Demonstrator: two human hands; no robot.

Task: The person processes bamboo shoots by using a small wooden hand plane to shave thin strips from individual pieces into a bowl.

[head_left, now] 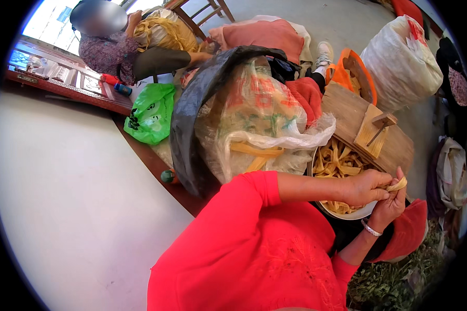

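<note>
The person in the red top (228,254) had both hands together above the near rim of a pale basin (366,212), and the tan strip (398,184) was there, raised between the fingers. The left hand (367,187) had its thumb and forefinger brought together, apparently clamped on the strip; the right hand (389,210), a bracelet (371,228) at its wrist, had one finger pointing up with the strip bent across it, but whether its thumb closed on the strip could not be told. The step in hand looked to be the working of this single piece between the fingertips, and the next move seemed to call for a secure pinch with the left and a steady right. More strips (337,158) lay tangled in the basin, partly under a wooden board (342,111) carrying a small block with a thin rod. Beyond stood an orange bag (367,72) and a bulging white sack (402,65); nearer the middle, a clear plastic bag (259,111) sat beside black plastic (184,135), with a green bag (153,116) past it. A smooth pale surface (78,197) filled the left, another person (106,54) sat at the upper left near a wooden stool (213,10), and cut greenery (394,285) lay at lower right.
</note>
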